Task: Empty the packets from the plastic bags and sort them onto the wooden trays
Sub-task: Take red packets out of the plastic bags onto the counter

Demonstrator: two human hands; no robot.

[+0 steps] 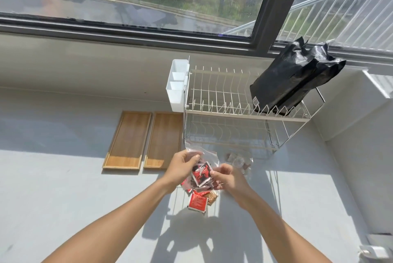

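Observation:
A clear plastic bag [192,145] holding red and black packets [201,174] is lifted over the grey counter. My left hand [182,166] grips the bag near its upper edge. My right hand [227,177] pinches the bag at its right side, against a packet. Below the bag, a red packet [197,202] and a tan one [212,197] are tumbling out or lying on the counter. A second clear bag [239,161] with brownish packets lies to the right. Two wooden trays, the left tray [127,140] and the right tray [164,139], lie side by side with nothing on them.
A white two-tier wire dish rack [244,114] stands behind the bags, with a white caddy [177,84] on its left end and a black pouch [291,77] on its top tier. A window runs along the back. A white wall closes the right side.

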